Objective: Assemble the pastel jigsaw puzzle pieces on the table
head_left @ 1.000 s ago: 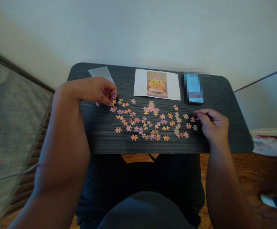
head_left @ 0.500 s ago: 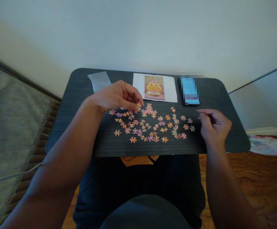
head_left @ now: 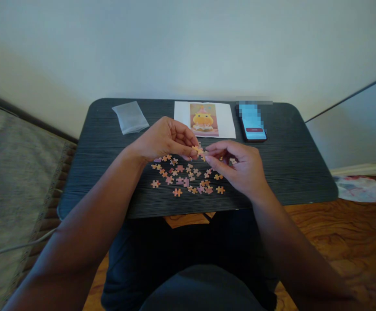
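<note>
My left hand (head_left: 170, 140) is closed, pinching an orange-yellow puzzle piece (head_left: 196, 150) between thumb and fingers. This piece is right against a small pink-and-orange cluster of joined puzzle pieces (head_left: 203, 155); whether it is locked in cannot be told. From the other side, the thumb and forefinger of my right hand (head_left: 238, 166) close on the cluster's right edge. Both hands partly cover the cluster and some pieces around it. Loose puzzle pieces (head_left: 180, 169) in pink, orange and purple lie spread over the table in front of the hands.
Along the back of the dark table (head_left: 291, 172) lie a clear plastic bag (head_left: 130, 117), a white sheet with a printed picture (head_left: 204, 120) of a yellow character, and a lit phone (head_left: 252, 125). A wall (head_left: 188, 52) rises behind. A cable (head_left: 19, 247) runs at lower left.
My right hand has moved left from the table's right side to the joined pieces. My left hand has brought its puzzle piece slightly right, against them. The view has shifted a little.
</note>
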Demonstrator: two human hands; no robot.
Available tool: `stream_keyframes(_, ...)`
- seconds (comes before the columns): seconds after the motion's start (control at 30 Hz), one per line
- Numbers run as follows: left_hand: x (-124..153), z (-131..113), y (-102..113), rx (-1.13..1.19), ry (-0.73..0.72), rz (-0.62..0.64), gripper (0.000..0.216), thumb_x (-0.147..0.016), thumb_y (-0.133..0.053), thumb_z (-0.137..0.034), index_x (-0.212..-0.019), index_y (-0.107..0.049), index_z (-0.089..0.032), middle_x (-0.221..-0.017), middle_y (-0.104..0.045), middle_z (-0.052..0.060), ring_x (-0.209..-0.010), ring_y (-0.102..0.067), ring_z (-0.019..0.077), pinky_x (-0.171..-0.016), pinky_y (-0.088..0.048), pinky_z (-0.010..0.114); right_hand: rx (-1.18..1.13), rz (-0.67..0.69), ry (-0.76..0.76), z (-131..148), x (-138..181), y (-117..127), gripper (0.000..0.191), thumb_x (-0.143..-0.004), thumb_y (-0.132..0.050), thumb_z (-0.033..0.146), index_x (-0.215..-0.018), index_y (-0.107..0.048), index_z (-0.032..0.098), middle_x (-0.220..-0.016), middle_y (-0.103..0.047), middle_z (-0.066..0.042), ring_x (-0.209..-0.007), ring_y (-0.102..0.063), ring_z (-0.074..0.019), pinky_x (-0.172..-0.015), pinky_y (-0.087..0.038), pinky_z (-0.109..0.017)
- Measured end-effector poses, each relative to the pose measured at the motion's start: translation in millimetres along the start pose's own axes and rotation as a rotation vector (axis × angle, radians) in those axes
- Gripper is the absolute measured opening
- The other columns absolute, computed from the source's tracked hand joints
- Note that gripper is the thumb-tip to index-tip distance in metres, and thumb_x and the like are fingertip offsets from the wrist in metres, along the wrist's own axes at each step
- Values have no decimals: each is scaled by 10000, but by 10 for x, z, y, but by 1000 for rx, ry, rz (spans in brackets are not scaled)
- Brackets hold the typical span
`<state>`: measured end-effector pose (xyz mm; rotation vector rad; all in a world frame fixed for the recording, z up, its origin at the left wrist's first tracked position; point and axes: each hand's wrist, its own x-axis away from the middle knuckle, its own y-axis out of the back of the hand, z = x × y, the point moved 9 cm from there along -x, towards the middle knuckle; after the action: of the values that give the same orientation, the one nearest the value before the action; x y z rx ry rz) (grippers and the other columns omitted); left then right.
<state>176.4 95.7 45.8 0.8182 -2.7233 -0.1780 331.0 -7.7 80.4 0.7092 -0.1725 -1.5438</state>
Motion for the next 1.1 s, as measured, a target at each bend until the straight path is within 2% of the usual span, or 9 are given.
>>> stream_keyframes(0.23, 17, -38, -50, -125, -17, 17, 447, -899, -845, -508, -1176, -789, -161, -1063, -857, 121, -1064, -851, 250, -874, -679, 307, 136, 22, 67, 2, -69, -66, 81, -1009, -779, 314, -1078, -821, 316, -961, -850, 22, -794, -764, -192, -752, -606, -377)
stream_keyframes(0.4, -4, 12, -47, -19, -16, -2, 416, -824, -934, -418, -1104, -805, -139, -1018, -871, 123, -977, -861, 252, -845, -696, 323, 175, 40, 92, -43, -78, -85, 88, -1016, -764, 283, -1074, -830, 291, -963, -851, 5, -830, -770, -205, -787, -593, -378)
stream_keyframes(0.57, -47, 15, -44, 105, -125, -15, 402, -763, -978, -448, -1010, -826, -170, -906, -867, 64, -838, -861, 237, -749, -721, 333, 271, 55, 127, -44, -74, -63, 126, -1054, -737, 320, -1064, -823, 229, -985, -860, -25, -810, -763, -188, -765, -554, -340)
stream_keyframes(0.8, -40, 28, -79, 128, -121, 3, 365, -803, -941, -431, -1041, -838, -175, -977, -875, 80, -907, -872, 265, -748, -735, 366, 387, 81, 191, -42, -49, -83, 129, -1072, -684, 295, -1032, -793, 238, -935, -829, -25, -838, -754, -200, -792, -519, -339)
stream_keyframes(0.9, -27, 15, -79, 64, -137, 24, 354, -855, -902, -447, -1079, -842, -180, -975, -877, 80, -911, -873, 264, -745, -726, 363, 402, 109, 210, -62, -60, -105, 128, -1072, -676, 297, -1037, -783, 236, -950, -820, -32, -849, -745, -205, -797, -514, -344)
stream_keyframes(1.0, -4, -38, -35, -66, -188, 44, 340, -925, -843, -415, -1161, -837, -170, -955, -875, 95, -819, -859, 241, -681, -688, 335, 402, 145, 195, -116, -88, -103, 129, -1072, -681, 308, -1059, -788, 236, -948, -812, -33, -858, -742, -209, -805, -520, -347)
stream_keyframes(1.1, 40, -154, 100, -303, -302, -66, 244, -947, -807, -342, -1108, -854, -166, -881, -855, 79, -703, -786, 182, -611, -599, 291, 436, 205, 174, -186, -110, -111, 144, -1079, -680, 302, -1097, -801, 226, -981, -810, -43, -876, -743, -212, -810, -526, -350)
